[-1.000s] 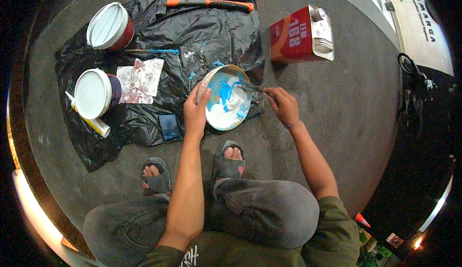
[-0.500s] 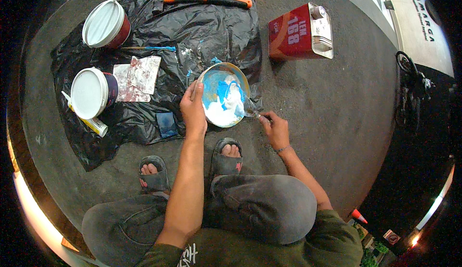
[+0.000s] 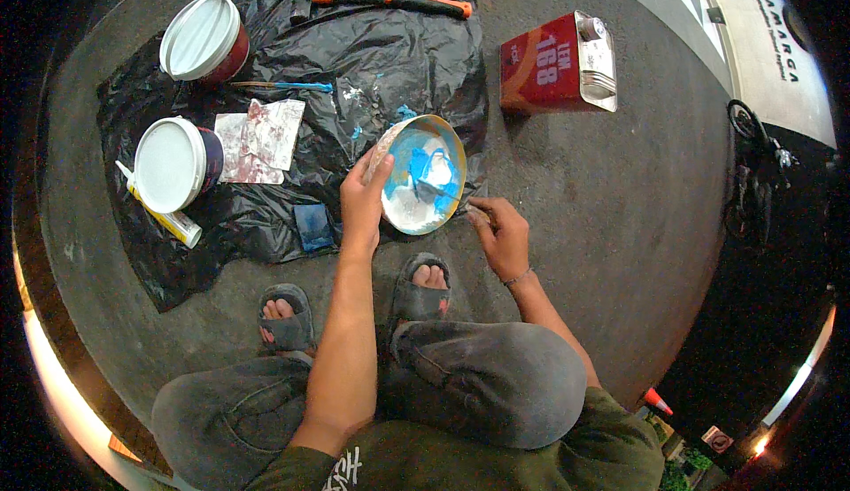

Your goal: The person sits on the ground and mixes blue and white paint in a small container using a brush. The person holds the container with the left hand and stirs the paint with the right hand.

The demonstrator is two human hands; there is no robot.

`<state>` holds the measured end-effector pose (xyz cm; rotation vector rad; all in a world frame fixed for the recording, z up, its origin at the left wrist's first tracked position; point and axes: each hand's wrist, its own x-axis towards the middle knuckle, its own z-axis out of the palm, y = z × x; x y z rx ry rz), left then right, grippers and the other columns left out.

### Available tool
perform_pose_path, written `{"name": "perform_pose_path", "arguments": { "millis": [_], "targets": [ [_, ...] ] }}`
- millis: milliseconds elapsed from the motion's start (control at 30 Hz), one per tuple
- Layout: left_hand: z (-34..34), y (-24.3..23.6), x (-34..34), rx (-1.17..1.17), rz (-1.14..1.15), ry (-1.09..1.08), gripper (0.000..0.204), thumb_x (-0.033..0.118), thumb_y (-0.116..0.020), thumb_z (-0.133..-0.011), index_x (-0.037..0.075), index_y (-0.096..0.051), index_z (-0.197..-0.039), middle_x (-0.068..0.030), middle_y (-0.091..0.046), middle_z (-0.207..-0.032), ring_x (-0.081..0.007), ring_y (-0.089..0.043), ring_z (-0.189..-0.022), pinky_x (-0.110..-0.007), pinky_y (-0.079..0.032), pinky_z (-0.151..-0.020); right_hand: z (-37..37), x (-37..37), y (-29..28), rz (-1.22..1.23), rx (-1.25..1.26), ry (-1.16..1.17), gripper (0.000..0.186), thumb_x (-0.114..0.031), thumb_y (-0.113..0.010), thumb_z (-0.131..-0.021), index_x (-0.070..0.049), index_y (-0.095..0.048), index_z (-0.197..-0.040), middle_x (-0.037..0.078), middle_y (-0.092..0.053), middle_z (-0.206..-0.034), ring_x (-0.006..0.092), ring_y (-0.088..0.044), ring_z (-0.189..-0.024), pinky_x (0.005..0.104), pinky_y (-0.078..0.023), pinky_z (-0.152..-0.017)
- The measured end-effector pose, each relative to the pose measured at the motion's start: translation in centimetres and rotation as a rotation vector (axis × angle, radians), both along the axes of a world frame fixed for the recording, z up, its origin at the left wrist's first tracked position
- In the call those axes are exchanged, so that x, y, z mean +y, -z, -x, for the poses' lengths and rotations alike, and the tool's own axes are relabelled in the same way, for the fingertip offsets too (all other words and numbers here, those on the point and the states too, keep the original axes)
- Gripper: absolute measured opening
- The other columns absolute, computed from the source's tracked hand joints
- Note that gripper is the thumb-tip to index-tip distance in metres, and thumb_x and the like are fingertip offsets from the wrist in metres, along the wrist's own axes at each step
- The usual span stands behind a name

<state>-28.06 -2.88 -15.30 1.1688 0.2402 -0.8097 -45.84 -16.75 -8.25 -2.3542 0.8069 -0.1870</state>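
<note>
My left hand (image 3: 361, 203) grips the left rim of a round, shallow bowl (image 3: 401, 156), its thumb over the edge. The bowl is tilted toward me above the edge of a black plastic sheet. Inside lie white paste (image 3: 436, 169) and streaks of bright blue. In my right hand (image 3: 503, 236), pinched between thumb and fingers, is a putty knife (image 3: 443, 192); its blade reaches over the bowl's right rim into the paste. My fingers hide most of its handle.
On the black plastic sheet (image 3: 390, 48) lie a hammer (image 3: 385, 0), a blue-tipped stick (image 3: 301, 86), stained white sheets (image 3: 270, 137), a blue square (image 3: 312, 227) and a yellow-and-white tube (image 3: 173, 221). Two lidded tubs (image 3: 202, 39) stand left; a red can (image 3: 542, 66) stands right.
The putty knife has gone further into the bowl, with my right hand now close to the rim. Blue and white have shifted in the paste. The bowl is tilted slightly more.
</note>
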Motion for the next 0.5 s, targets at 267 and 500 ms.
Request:
{"name": "perform_pose_path", "arguments": {
  "millis": [267,500],
  "targets": [
    [-0.6,0.2,0.5,0.032,0.020,0.075,0.053,0.024,-0.075,-0.094,-0.005,-0.060,-0.136,-0.0124,-0.068,-0.126,-0.0155,-0.065,-0.110,-0.029,-0.049,-0.096,-2.2,-4.4,0.3,0.150,-0.025,-0.176,0.026,-0.005,-0.073,-0.088,-0.006,-0.069,-0.113,0.013,-0.070,-0.102,0.0290,-0.071,-0.088,0.0363,-0.056,-0.074],
    [0.0,1.1,0.4,0.066,0.037,-0.021,0.051,0.020,-0.074,-0.095,-0.006,-0.059,-0.136,-0.0124,-0.068,-0.125,-0.0161,-0.066,-0.109,-0.029,-0.050,-0.095,-0.2,-4.6,2.6,0.129,0.072,-0.123,0.019,-0.010,-0.071,-0.091,-0.004,-0.069,-0.109,0.015,-0.070,-0.100,0.0315,-0.071,-0.087,0.0398,-0.055,-0.074]
  ]
}}
